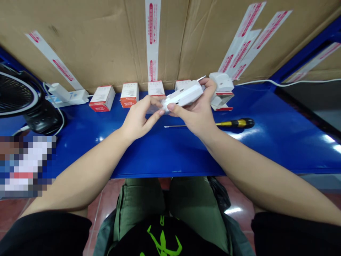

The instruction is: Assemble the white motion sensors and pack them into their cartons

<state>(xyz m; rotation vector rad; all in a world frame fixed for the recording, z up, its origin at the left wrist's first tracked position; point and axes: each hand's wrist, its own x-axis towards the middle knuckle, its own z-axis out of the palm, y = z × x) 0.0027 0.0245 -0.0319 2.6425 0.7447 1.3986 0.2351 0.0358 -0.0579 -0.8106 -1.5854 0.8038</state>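
A white plastic device [188, 95] with metal prongs at its upper right end is held above the blue table. My right hand [199, 110] is wrapped round its right part, thumb on the near side. At its left end, my left hand [142, 115] pinches a clear, thin piece [156, 107], perhaps a plastic bag, between thumb and fingers. Below the hands a screwdriver [234, 123] with a black and yellow handle lies on the table, its shaft pointing left and partly hidden by my right hand.
Several small red and white boxes [102, 98] stand along the cardboard wall [106, 42]. An open box [222, 101] is at the right beneath a white device [221, 82]. A black fan [39, 119] and a power strip [76, 97] stand left. A dark screen-like panel [309, 106] is at right.
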